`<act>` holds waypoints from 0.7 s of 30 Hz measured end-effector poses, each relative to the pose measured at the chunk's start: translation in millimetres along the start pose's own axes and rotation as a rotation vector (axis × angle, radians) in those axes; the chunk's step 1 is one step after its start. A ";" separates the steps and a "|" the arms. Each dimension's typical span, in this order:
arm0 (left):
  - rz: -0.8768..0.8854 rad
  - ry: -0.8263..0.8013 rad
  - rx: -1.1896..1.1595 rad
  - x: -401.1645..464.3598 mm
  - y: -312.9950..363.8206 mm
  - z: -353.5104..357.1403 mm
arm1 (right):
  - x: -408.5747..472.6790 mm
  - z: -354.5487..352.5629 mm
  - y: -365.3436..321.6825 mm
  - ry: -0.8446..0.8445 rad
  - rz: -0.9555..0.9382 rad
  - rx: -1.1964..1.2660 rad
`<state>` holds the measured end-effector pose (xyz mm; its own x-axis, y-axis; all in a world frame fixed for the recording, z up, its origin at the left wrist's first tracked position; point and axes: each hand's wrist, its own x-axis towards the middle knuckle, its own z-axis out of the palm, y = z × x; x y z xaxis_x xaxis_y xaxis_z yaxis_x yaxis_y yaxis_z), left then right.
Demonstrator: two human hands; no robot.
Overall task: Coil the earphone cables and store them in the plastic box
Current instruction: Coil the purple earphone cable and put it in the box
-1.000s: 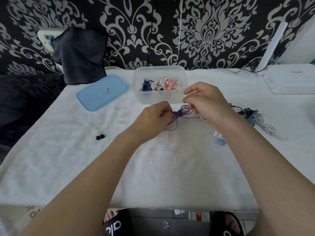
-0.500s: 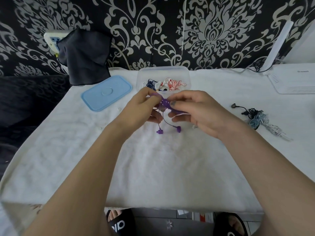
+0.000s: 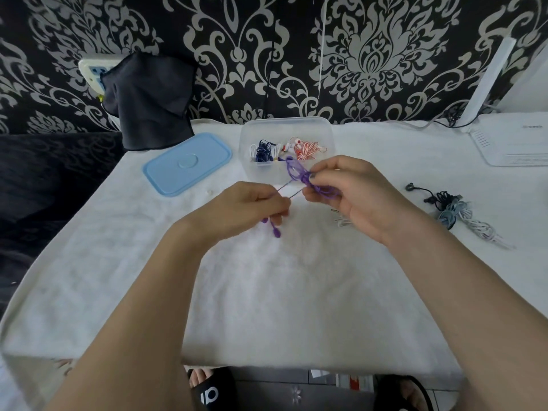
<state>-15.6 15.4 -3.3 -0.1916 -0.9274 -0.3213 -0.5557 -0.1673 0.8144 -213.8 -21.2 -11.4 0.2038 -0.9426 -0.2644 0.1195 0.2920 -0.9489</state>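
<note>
While the white towel covering the table carries everything, the job looks partly done. Against the far edge, mid-way along, stands the clear box, open, with a dark blue coil and a red-and-white coil already inside. Its blue lid lies just left of it, flat on the towel. Near the right edge a tangle of black and pale blue cables waits untouched, and a small white cable peeks out beneath the right hand.

Just in front of the box, both hands work the purple earphones above the towel. The right hand pinches the gathered loops, its fingers curled round the bundle. The left hand grips the two strands leading off it, pulled fairly taut, with the earbuds dangling below its fingers.

By my reading, the purple set is mid-coil: its tail needs wrapping before it goes in. At least the cables by the right edge remain, then perhaps the lid.
</note>
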 end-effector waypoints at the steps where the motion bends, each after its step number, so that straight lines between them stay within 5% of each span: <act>1: -0.024 0.002 0.057 0.5 -4.1 -2.3 | 1.6 -2.0 4.8 0.017 -0.003 -0.110; 11: -0.136 -0.017 0.184 0.3 -16.4 -8.7 | -1.0 -4.0 26.3 0.078 -0.147 -1.101; 15: -0.178 -0.008 0.040 2.2 -12.2 -7.7 | -6.2 14.4 29.5 -0.054 -0.517 -1.050; 21: -0.285 0.011 -0.237 2.8 -2.5 -7.4 | -12.0 30.5 37.1 -0.275 -0.406 -0.967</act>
<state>-8.7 10.7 -2.7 -0.0467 -0.8355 -0.5475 -0.3828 -0.4913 0.7824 -182.1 6.0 -38.2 0.5472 -0.8364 0.0337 -0.5648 -0.3986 -0.7225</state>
